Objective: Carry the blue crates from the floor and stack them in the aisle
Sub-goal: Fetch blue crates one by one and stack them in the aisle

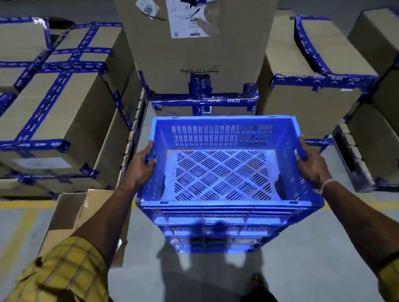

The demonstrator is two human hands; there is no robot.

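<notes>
An empty blue slotted crate (222,170) is in front of me, held by both side rims. My left hand (141,168) grips its left rim and my right hand (312,167) grips its right rim. Directly beneath it is a stack of blue crates (222,233) standing on the grey floor. The held crate sits on or just above that stack; I cannot tell whether they touch.
Taped cardboard boxes (38,116) are piled at the left, a tall carton (200,33) stands straight ahead, and more boxes (320,95) fill the right. An open carton (74,223) lies on the floor beside my left arm. Yellow floor lines (13,203) run across.
</notes>
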